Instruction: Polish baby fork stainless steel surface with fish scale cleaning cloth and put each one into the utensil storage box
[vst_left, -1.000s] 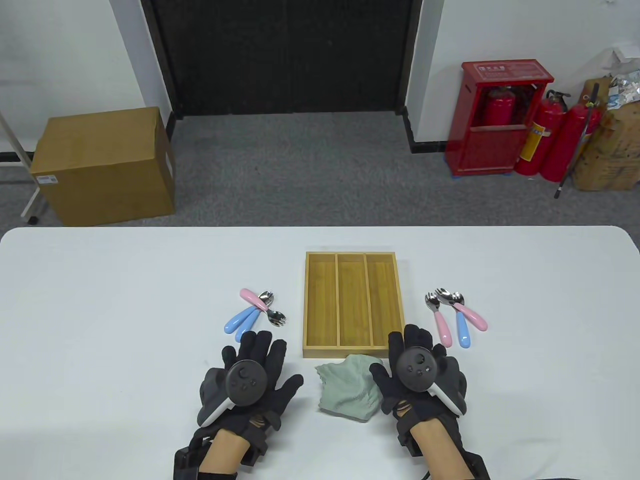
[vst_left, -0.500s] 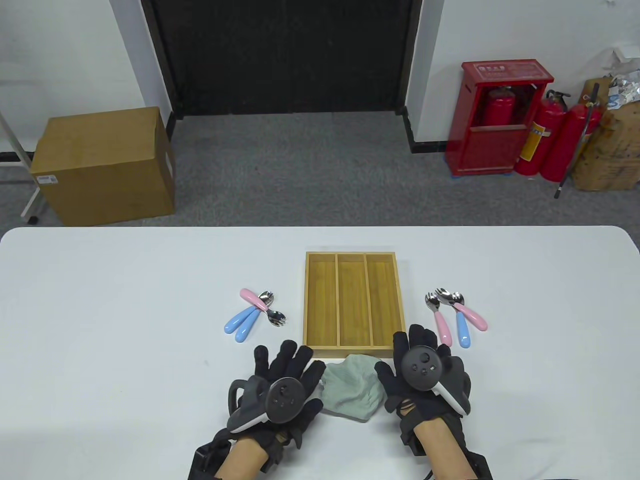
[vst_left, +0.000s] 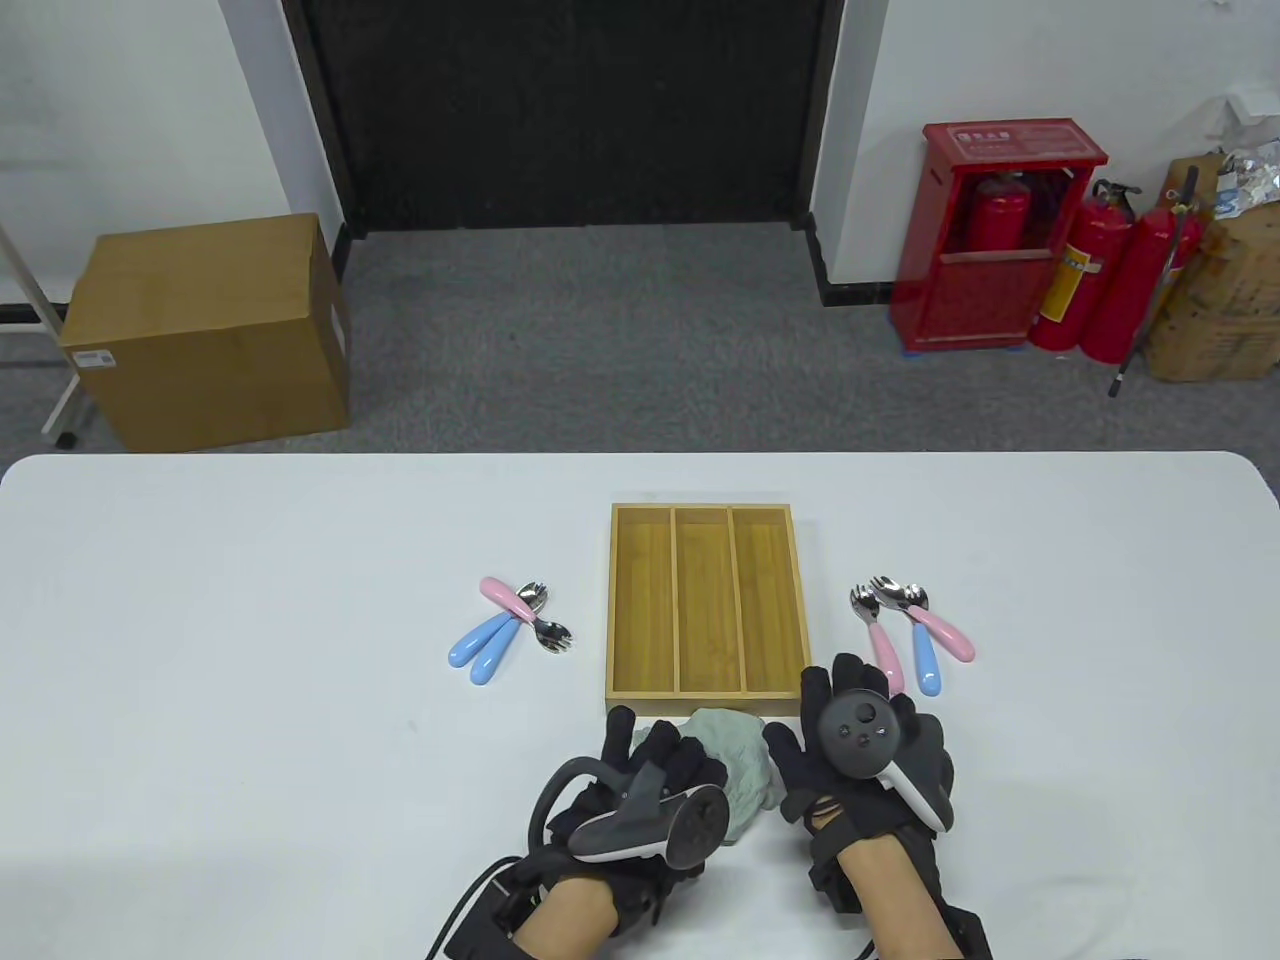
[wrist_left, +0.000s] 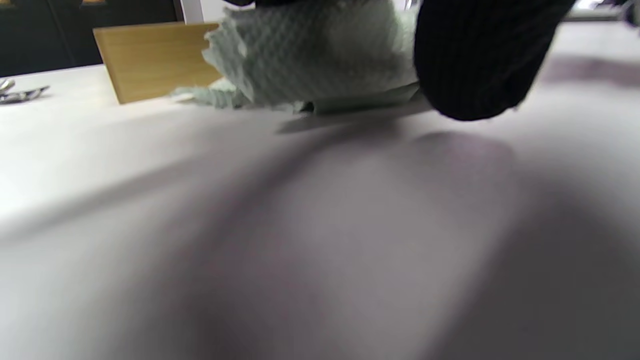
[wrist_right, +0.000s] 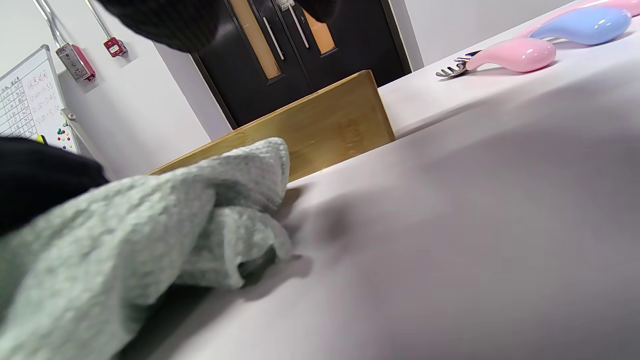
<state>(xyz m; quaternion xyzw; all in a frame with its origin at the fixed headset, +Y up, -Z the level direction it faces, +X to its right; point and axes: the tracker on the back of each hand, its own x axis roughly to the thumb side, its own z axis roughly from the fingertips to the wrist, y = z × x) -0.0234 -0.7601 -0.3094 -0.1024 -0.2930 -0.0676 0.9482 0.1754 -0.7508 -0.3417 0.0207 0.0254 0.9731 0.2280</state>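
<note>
My left hand (vst_left: 650, 780) is on the cloth (vst_left: 738, 752), rolled onto its side with the tracker facing right and down; fingers curl over the cloth's left half and look clamped on it. In the left wrist view a gloved finger (wrist_left: 475, 60) presses beside the cloth (wrist_left: 310, 55), which bunches up off the table (wrist_left: 300, 225). My right hand (vst_left: 860, 750) sits palm down just right of the cloth, fingers relaxed and spread, pointing away from me toward the box (vst_left: 702, 610); its thumb side touches the cloth's right edge, and it grips nothing. The right wrist view shows the cloth (wrist_right: 150, 235) crumpled against the box's near wall (wrist_right: 320, 130).

The cloth lies just in front of the box's near edge, touching or nearly so. The box has three long compartments running away from me, nothing inside.

Left of the box: three forks (vst_left: 510, 628) in a heap, one pink handle and two blue, handles fanned left and toward me, metal heads toward the box. Right of the box: three more forks (vst_left: 908, 630), two pink and one blue, heads bunched at the far end, handles pointing toward me and right. My right fingertips are near the closest pink handle; I cannot tell if they touch it.
</note>
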